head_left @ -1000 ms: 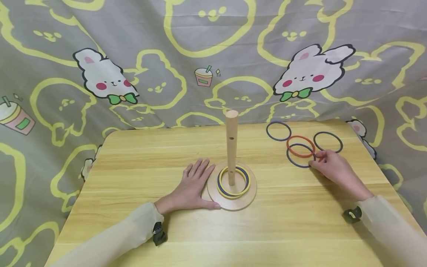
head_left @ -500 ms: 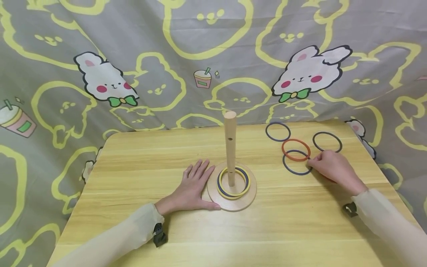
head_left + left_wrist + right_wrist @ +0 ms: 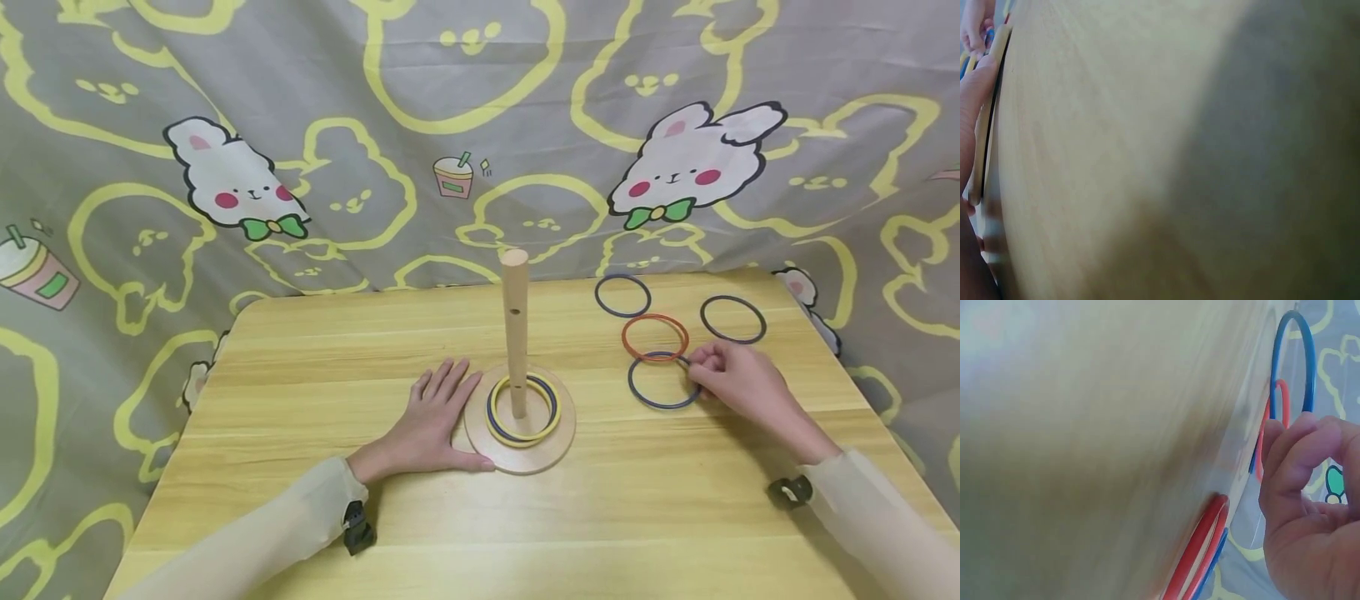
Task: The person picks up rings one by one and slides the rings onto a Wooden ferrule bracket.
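Observation:
In the head view my right hand [image 3: 742,383] pinches the right side of a blue ring [image 3: 666,407]. The right wrist view shows this blue ring [image 3: 1310,369] tilted up from my fingertips. Behind it, a red ring [image 3: 624,336], seemingly doubled, lies on the table and overlaps its far edge in the head view. My left hand [image 3: 431,425] lies spread on the table, its thumb touching the round wooden base [image 3: 551,442]. From that base rises an upright peg [image 3: 516,333], with yellow rings [image 3: 522,438] and a blue one stacked around its foot.
A blue ring [image 3: 596,293] lies near the back edge; a dark ring [image 3: 764,325] lies right of it. Low in the right wrist view are a red ring [image 3: 1194,559] and a blue ring [image 3: 1213,569]. A patterned curtain [image 3: 420,75] hangs behind the wooden table [image 3: 600,533].
The pinched blue ring has come nearer to me and slightly left with my right hand. The red ring has slid left. My left hand has stayed at the base.

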